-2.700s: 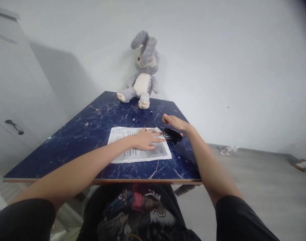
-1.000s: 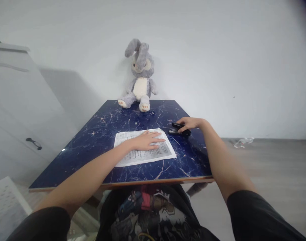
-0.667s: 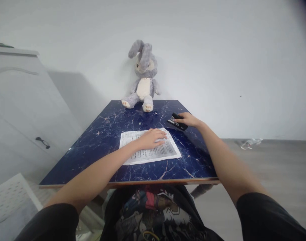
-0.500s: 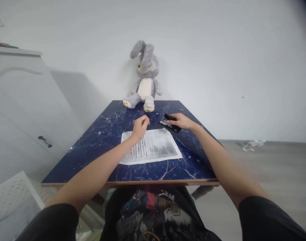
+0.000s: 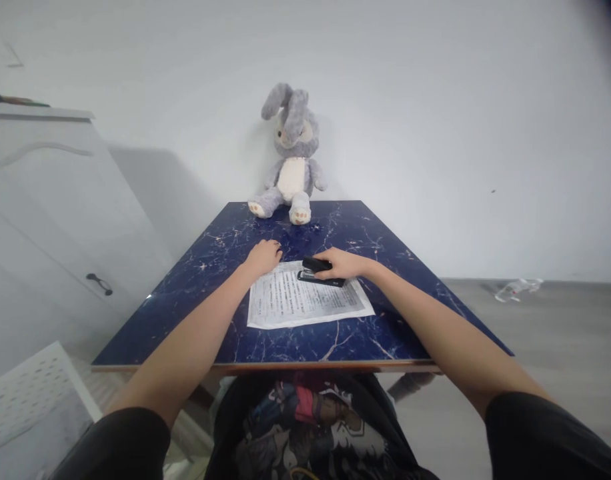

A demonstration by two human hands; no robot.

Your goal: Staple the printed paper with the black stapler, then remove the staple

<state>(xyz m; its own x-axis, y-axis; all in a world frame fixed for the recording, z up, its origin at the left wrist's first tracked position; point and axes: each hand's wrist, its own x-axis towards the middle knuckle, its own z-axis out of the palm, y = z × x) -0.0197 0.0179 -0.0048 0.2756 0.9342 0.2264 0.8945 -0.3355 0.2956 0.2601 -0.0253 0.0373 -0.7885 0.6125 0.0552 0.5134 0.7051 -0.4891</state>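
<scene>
A black stapler [image 5: 321, 278] is in my right hand [image 5: 341, 263], whose fingers wrap round its rear part; its jaws point left. The stapler is over the upper right of a printed sheet of paper [image 5: 305, 307], and I cannot tell whether it touches the sheet. My left hand [image 5: 265, 255] lies palm down at the sheet's upper left corner, fingers stretched out and holding nothing. That corner is hidden under the hand and wrist.
The dark blue marbled table [image 5: 195, 320] carries the sheet. A grey plush rabbit [image 5: 291, 160] sits at its far edge against the wall. To the left stand a white cabinet [image 5: 45, 200] and a white perforated panel [image 5: 35, 400]. Clear plastic [image 5: 518, 289] lies on the floor at right.
My right hand has brought the stapler left and nearer, from beyond the sheet's edge to over it. My left hand has moved left and down, and its curled fingers have straightened.
</scene>
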